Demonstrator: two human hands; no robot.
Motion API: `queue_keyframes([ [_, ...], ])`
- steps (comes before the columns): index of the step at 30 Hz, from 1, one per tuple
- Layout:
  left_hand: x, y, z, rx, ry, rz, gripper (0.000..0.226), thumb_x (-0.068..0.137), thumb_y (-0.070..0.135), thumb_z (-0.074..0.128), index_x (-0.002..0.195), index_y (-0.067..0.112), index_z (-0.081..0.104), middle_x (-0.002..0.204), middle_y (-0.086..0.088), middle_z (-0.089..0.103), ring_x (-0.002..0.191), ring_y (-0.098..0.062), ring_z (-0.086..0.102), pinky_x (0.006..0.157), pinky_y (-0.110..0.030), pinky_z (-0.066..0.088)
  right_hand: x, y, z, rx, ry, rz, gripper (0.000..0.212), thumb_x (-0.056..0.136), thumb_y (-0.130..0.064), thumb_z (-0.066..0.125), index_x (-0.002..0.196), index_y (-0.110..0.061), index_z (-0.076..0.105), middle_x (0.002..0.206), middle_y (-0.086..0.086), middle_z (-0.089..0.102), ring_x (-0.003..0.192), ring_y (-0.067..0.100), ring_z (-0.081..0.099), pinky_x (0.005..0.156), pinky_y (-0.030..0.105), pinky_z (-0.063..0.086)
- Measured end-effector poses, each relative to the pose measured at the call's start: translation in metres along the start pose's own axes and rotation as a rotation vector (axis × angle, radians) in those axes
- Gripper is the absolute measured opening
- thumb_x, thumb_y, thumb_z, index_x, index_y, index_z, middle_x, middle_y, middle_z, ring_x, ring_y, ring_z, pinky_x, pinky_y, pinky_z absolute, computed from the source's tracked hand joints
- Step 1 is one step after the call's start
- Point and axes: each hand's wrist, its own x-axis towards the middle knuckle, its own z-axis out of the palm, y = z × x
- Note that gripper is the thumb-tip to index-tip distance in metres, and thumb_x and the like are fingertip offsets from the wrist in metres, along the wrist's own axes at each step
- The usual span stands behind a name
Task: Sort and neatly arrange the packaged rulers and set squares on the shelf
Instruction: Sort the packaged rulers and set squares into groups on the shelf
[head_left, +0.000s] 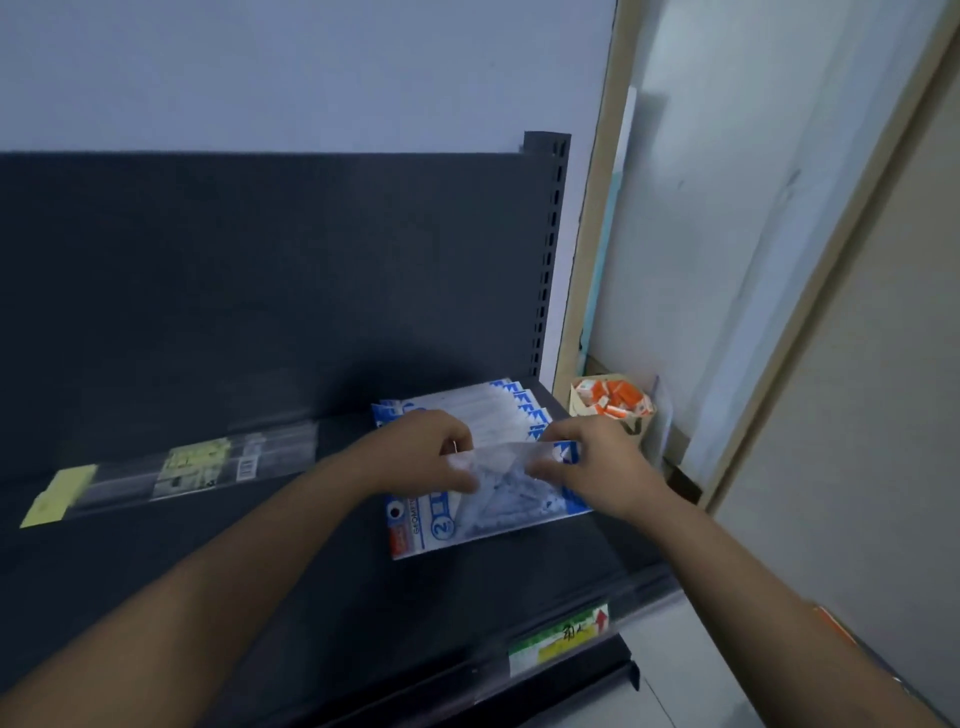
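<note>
Just below the left hand (431, 452), the blue-and-white packet (415, 540) under the clear packet (498, 462) that both hands pinch carries a circled "2" and, along its edge, letters I read as "GEOMET", the rest blurred. Well below the right hand (597, 467), the shelf-edge label (558, 642) bears a red upward arrow and handwritten marks I cannot make out. Far left of the left hand, a yellow-green packet (197, 461) shows a barcode; its print is unreadable.

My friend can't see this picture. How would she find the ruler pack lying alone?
Start at the dark shelf. On its left side lies a long, clear ruler pack. Only it has a yellow-green label; the stacked packs on the right are blue and white.
</note>
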Motion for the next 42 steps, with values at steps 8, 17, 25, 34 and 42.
queue_keyframes([
  [8,0.037,-0.017,-0.007,0.17,-0.16,-0.166,0.038,0.066,0.06,0.076,0.075,0.036,0.048,0.084,0.017,0.052,0.074,-0.001,0.051,0.058,-0.022,0.038,0.057,0.033,-0.001,-0.173,-0.198,-0.058,0.012,0.076,-0.033,0.076,0.08,-0.028,0.066,0.08,-0.017,0.056,0.073,0.001,0.054,0.055,0.009,0.04],
  [17,0.04,-0.007,-0.002,0.157,-0.066,-0.474,0.051,0.05,0.058,0.083,0.084,0.029,0.06,0.086,0.015,0.064,0.08,-0.007,0.061,0.072,-0.028,0.049,0.076,0.058,0.01,-0.186,-0.344,-0.202,0.02,0.075,-0.029,0.074,0.081,-0.033,0.055,0.081,-0.02,0.046,0.083,0.004,0.048,0.062,0.006,0.031],
  [25,-0.013,0.028,0.008,0.692,0.305,-0.568,0.074,0.062,0.091,0.042,0.089,0.023,0.052,0.096,0.004,0.065,0.091,-0.022,0.061,0.074,-0.031,0.038,0.073,0.03,-0.009,-0.072,-0.393,-0.514,0.047,0.08,-0.025,0.062,0.127,-0.025,0.054,0.132,-0.006,0.051,0.124,0.014,0.042,0.106,0.03,0.032],
  [34,-0.16,0.044,-0.004,0.79,0.328,-0.975,0.083,0.081,0.081,0.018,0.132,0.022,0.047,0.131,-0.001,0.057,0.119,-0.024,0.052,0.095,-0.036,0.036,0.049,-0.076,0.03,-0.081,-0.377,-0.779,0.064,0.082,-0.055,0.058,0.138,-0.03,0.04,0.133,-0.007,0.047,0.125,0.016,0.041,0.104,0.032,0.036],
  [42,-0.349,0.019,-0.024,0.799,0.343,-1.33,0.089,0.077,0.083,0.01,0.129,0.022,0.047,0.131,-0.002,0.055,0.118,-0.024,0.051,0.094,-0.037,0.039,-0.023,-0.234,0.12,-0.037,-0.462,-1.066,0.091,0.072,-0.083,0.037,0.147,-0.04,0.012,0.154,-0.006,0.018,0.141,0.018,0.02,0.111,0.043,0.028],
])
